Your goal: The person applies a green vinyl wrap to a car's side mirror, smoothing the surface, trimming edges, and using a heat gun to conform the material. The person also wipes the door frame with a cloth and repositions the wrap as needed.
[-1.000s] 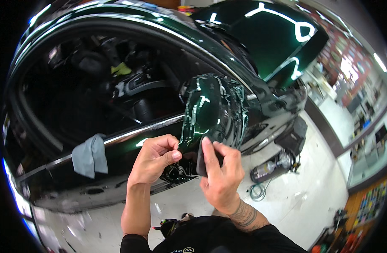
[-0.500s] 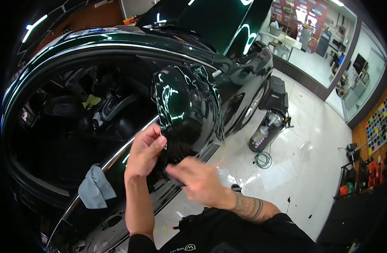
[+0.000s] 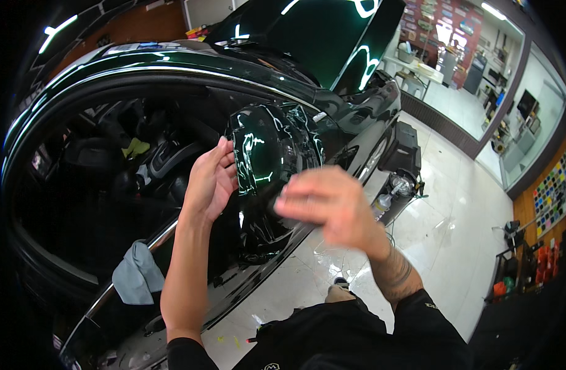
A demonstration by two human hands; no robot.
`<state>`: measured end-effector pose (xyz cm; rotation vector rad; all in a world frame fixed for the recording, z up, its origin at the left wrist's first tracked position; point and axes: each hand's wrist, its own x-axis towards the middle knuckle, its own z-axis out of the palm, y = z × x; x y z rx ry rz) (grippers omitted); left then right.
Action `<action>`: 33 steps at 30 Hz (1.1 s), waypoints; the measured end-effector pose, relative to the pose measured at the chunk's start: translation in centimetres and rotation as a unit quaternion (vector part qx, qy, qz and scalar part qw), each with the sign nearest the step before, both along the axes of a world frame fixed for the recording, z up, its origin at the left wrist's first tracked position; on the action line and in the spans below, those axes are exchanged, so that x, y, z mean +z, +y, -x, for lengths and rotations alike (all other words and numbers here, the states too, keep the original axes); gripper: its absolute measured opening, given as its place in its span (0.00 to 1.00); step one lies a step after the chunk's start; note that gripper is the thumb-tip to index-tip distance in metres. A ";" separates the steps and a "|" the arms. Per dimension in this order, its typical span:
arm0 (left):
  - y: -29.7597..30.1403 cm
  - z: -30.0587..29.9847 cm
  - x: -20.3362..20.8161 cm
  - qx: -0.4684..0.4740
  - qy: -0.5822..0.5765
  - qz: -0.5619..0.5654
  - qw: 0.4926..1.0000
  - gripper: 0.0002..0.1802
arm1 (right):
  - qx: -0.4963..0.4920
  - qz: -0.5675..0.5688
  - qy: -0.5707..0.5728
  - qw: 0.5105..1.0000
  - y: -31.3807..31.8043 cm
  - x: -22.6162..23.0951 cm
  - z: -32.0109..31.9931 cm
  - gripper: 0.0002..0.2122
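Note:
A glossy dark green film point(image 3: 258, 163) lies over the car's side mirror, wrinkled and loose along its edges. Its lower part hangs in folds below the mirror. My left hand point(image 3: 210, 184) is at the mirror's left edge, its fingers stretched up along the film and nothing gripped in them. In front of the mirror's lower right side is my right hand point(image 3: 332, 206), smeared by motion. Its fingers point left, towards the film; whether they hold anything does not show.
A grey cloth point(image 3: 138, 274) hangs over the sill of the car door point(image 3: 129, 345). The car's cabin shows through the window opening, with a yellow-green cloth point(image 3: 135, 147) inside. Right of the car, a black bin-like container point(image 3: 401, 151) and a spray bottle point(image 3: 383, 203) stand on the pale tiled floor point(image 3: 446, 246).
My left hand has let go of the film's edge, opened and risen along it. My right hand has swung up and right from below the mirror. The film's lower part now hangs down.

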<state>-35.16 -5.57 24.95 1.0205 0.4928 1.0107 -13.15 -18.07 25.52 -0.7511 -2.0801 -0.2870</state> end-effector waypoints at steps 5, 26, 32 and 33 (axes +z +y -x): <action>3.8 -0.8 0.5 0.074 -0.007 0.038 0.997 0.18 | 0.059 0.044 0.040 0.996 10.3 2.2 -1.2 0.18; 0.7 -1.5 7.5 0.113 0.326 0.135 0.929 0.14 | 0.300 0.053 0.230 0.924 17.9 -4.0 -5.4 0.20; -0.1 -2.6 3.1 0.222 0.415 -0.207 0.858 0.23 | 0.319 0.057 0.234 0.917 18.0 -4.4 -5.6 0.21; -0.3 -2.9 2.7 0.277 0.453 -0.195 0.825 0.20 | 0.319 0.056 0.237 0.916 18.1 -4.3 -5.6 0.20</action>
